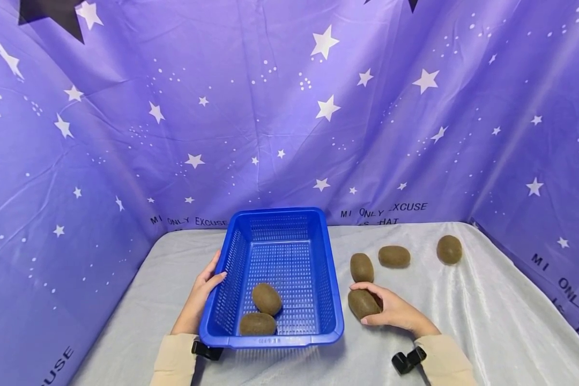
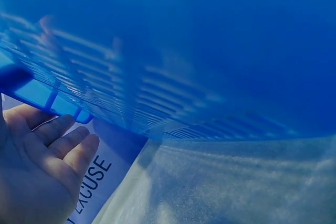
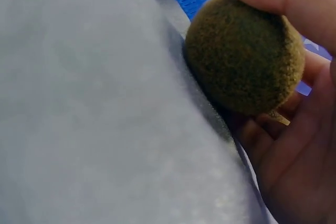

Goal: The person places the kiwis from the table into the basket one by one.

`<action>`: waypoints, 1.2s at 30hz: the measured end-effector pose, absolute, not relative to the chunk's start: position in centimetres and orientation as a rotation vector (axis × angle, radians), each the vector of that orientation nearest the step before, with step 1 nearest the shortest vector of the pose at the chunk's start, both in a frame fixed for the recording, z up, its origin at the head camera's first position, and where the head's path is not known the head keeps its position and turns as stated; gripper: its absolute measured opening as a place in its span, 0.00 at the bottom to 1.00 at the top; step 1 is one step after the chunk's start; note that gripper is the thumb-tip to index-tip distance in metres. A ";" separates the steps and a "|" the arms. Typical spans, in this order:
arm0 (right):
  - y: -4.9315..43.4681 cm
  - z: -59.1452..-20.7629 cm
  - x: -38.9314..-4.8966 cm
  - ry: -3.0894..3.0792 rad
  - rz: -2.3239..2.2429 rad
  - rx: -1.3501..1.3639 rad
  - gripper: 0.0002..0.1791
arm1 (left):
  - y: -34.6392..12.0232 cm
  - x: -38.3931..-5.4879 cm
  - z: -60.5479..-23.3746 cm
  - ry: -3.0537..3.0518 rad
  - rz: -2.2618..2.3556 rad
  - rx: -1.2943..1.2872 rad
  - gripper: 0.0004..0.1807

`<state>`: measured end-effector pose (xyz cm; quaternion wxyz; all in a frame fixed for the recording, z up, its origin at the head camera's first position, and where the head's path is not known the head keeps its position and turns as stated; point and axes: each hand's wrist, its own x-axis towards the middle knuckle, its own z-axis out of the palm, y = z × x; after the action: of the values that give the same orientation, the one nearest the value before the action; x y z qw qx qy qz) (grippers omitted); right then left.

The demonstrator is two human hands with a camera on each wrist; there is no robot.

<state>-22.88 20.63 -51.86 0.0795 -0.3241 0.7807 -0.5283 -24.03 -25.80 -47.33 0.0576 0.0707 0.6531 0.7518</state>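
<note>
A blue plastic basket (image 1: 335, 300) has two brown kiwis inside, an upper one (image 1: 267, 298) and a lower one (image 1: 258, 324), near its front wall. My left hand (image 1: 203, 294) holds the basket's left rim, thumb on top; in the left wrist view the fingers (image 2: 79, 148) bend up under the rim beside the slotted wall. To the basket's right, my right hand (image 1: 394, 311) grips a kiwi (image 1: 362, 304) between thumb and fingers, low over the cloth. The right wrist view shows that same kiwi (image 3: 241, 56) close up, the thumb across its top.
Just behind the gripped kiwi lies another kiwi (image 1: 362, 267). Farther right are a sideways kiwi (image 1: 394, 257) and one by itself (image 1: 449, 250). A pale grey cloth (image 1: 487, 321) covers the table. Purple star-printed curtains (image 1: 280, 107) stand at the back and both sides.
</note>
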 end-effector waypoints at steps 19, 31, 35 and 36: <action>20.3 -49.1 -23.5 2.417 -1.618 -0.965 0.37 | -25.5 -24.1 -47.2 2.015 2.278 0.156 0.37; 19.5 -47.4 -24.1 2.479 -1.670 -0.839 0.36 | -25.4 -24.1 -47.3 2.024 2.276 0.166 0.37; 19.1 -46.9 -24.3 2.484 -1.711 -0.827 0.36 | -25.4 -24.0 -47.3 2.016 2.277 0.167 0.37; 18.9 -46.8 -24.4 2.479 -1.728 -0.827 0.36 | -25.4 -24.0 -47.3 2.015 2.277 0.168 0.37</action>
<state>-24.35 18.93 -46.76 0.0044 -0.2641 0.7913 -0.5515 -24.01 -25.40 -47.27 0.0483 0.0550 0.6609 0.7469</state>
